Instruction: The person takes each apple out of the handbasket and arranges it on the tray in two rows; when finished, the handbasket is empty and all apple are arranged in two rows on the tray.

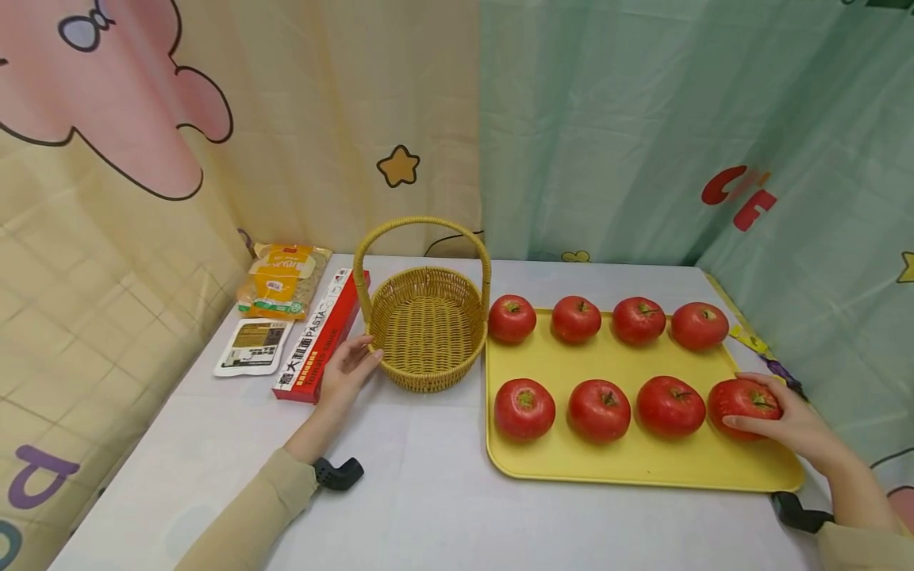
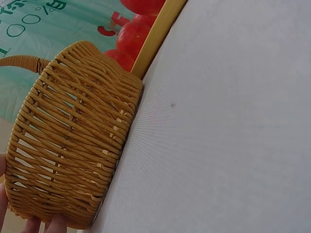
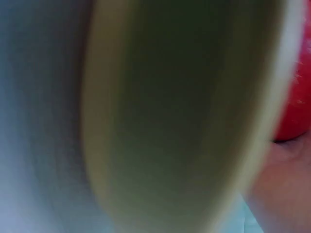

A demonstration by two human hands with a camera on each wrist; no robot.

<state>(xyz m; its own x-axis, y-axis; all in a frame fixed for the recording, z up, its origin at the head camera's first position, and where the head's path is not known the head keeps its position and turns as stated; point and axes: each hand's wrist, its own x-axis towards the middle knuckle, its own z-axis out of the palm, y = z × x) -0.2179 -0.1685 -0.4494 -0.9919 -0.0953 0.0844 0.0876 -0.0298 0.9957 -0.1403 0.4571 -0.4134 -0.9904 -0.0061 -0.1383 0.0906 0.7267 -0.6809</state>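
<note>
A round yellow wicker basket with a tall arched handle stands in the middle, with bare weave showing inside. My left hand holds its left side at the rim; fingertips touch the outer weave in the left wrist view. To the right, a yellow tray carries several red apples in two rows. My right hand grips the front row's rightmost apple, thumb in front and fingers over its far side. In the right wrist view, the blurred tray edge covers most of that hand's work.
Left of the basket lie a red-and-white pasta box, a white packet and an orange-and-clear food bag. The back-left apple sits close to the basket. Printed curtains enclose the white table at the back and sides.
</note>
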